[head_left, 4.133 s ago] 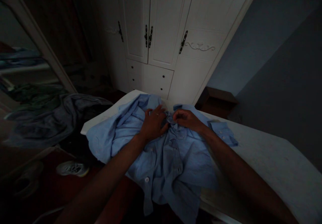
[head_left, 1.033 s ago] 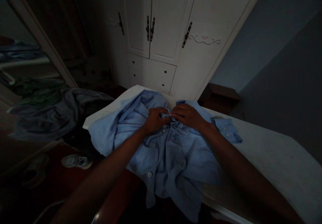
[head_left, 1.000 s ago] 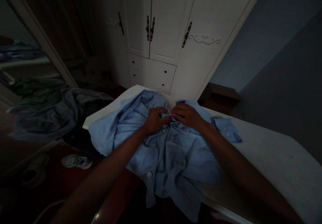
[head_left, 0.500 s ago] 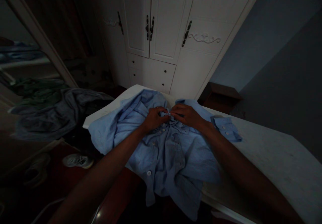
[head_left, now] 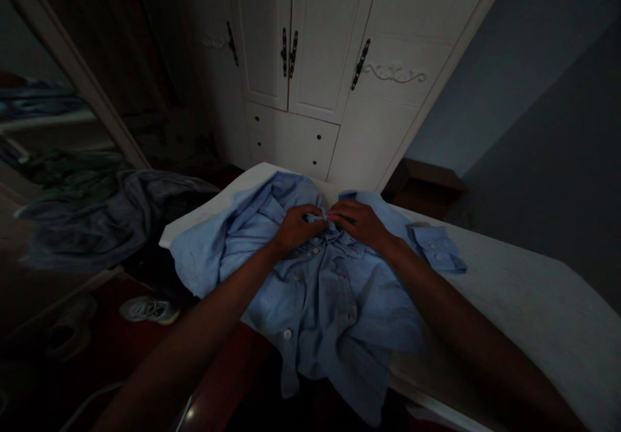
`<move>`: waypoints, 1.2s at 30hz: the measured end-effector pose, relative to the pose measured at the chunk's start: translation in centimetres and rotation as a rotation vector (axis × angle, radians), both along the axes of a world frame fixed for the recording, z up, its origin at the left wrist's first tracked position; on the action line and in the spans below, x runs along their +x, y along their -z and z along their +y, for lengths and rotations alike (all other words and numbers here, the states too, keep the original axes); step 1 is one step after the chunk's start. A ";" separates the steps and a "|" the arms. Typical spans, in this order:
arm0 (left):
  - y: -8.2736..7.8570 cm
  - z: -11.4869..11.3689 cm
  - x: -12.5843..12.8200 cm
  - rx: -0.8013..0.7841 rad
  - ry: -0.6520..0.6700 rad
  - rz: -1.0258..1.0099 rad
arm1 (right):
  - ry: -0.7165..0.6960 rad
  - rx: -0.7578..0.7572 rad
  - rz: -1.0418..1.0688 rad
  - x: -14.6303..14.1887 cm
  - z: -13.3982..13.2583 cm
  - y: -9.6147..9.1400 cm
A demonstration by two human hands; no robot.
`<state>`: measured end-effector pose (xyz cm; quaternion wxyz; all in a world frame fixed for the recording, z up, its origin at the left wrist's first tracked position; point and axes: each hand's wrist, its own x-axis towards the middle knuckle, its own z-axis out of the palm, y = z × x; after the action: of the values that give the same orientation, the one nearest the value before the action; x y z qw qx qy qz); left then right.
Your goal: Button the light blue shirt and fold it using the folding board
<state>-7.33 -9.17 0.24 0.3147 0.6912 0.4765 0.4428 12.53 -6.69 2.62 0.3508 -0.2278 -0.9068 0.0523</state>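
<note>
- Lying rumpled and open at the front, a light-blue, button-front cloth shirt (head_left: 272, 297) was spread over a flat, white tabletop (head_left: 514, 296), with its lower hems hung past the near edge.
- Gathered cloth at the far end of the front opening was pinched between the fingers of the bare left hand (head_left: 297, 228) and the bare right hand (head_left: 359, 221), whose fingertips were brought almost together there; whether a button was held cannot be told.
- Neither hand was placed clearly nearer: the pinched spot was met from both sides.
- The long axis of the opening was pointed from that spot toward the wearer of the camera, so most of the shirt was left on the near side of the grip.
- The strip with small, round, pale buttons (head_left: 288, 334) was laid on the left; the blue strip with buttonholes (head_left: 347, 312), on the right.
</note>
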 end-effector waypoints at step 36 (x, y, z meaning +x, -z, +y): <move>0.3 0.2 -0.2 0.150 0.062 0.047 | 0.069 -0.049 0.013 -0.2 -0.5 0.1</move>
<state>-7.56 -8.94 -0.01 0.2643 0.7375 0.4276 0.4510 12.34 -7.20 2.50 0.3525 -0.2671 -0.8946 0.0635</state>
